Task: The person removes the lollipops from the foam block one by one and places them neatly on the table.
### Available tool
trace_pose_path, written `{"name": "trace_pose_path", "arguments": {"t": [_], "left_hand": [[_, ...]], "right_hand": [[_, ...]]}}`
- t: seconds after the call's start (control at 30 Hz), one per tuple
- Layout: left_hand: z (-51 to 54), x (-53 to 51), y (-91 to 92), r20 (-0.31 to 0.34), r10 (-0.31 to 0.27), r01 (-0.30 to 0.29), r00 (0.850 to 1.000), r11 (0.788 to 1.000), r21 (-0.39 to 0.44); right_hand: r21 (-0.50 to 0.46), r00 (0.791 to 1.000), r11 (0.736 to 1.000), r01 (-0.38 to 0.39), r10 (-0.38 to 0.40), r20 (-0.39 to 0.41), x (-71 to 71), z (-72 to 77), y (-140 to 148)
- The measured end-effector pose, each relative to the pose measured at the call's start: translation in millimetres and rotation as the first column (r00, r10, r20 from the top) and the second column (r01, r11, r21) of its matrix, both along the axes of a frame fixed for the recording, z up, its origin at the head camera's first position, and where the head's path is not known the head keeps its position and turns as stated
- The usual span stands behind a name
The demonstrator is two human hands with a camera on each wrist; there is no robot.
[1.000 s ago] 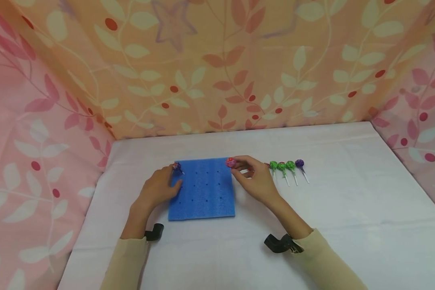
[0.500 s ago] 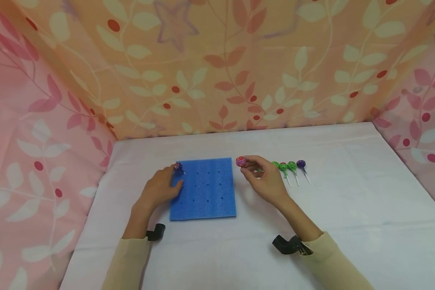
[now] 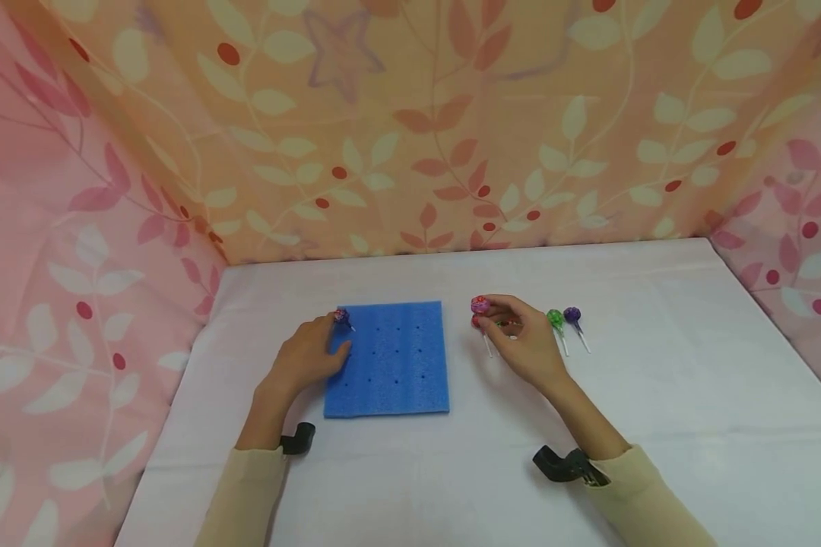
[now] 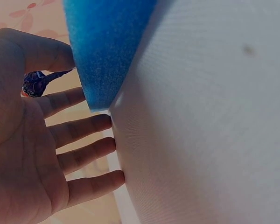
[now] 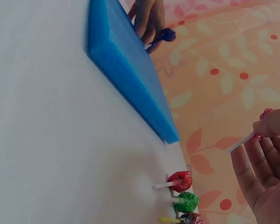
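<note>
A blue foam board [image 3: 397, 399] with small holes lies on the white table. At its far left corner a purple lollipop [image 3: 342, 317] stands with its stick in the board. My left hand [image 3: 306, 353] rests at the board's left edge, thumb touching the foam and fingers extended, as the left wrist view shows. To the right of the board, my right hand [image 3: 528, 338] pinches a pink lollipop [image 3: 480, 305] just below its wrapped head. Its white stick [image 5: 240, 142] points free of the fingers in the right wrist view. A red lollipop [image 5: 181, 181] lies on the table below that hand.
Beside the red lollipop lie a green one [image 5: 186, 201] and a dark red one [image 5: 192, 218], partly out of frame. Farther right are another green lollipop [image 3: 555, 317] and a purple one [image 3: 572, 314]. Patterned curtains [image 3: 383, 152] enclose the table's back and sides.
My right hand has moved right, away from the board's far right corner, carrying the pink lollipop over the row of lollipops. My left hand has stayed at the board.
</note>
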State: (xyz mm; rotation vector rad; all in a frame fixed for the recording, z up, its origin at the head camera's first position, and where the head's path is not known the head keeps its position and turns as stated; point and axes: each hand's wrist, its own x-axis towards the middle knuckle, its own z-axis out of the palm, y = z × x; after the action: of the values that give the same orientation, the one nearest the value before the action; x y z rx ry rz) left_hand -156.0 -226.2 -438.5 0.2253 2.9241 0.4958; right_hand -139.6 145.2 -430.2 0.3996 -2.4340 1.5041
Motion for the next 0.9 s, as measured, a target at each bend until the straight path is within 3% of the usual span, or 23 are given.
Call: {"name": "trace_pose_path", "arguments": {"t": [0.4,0.9], "left_hand": [[-2.1,-0.6,-2.3,0.003,-0.002,0.002,1.0,1.0,0.005],[-2.3,-0.5,-1.4,-0.017,-0.005,0.005,1.0,1.0,-0.005]], "right_hand": [[0.023,0.997,0.997,0.076,-0.076,-0.01,0.6,-10.5,28],[0.043,0.994,0.993,0.112,-0.111,-0.023,-1.2,-15.7,47]]}}
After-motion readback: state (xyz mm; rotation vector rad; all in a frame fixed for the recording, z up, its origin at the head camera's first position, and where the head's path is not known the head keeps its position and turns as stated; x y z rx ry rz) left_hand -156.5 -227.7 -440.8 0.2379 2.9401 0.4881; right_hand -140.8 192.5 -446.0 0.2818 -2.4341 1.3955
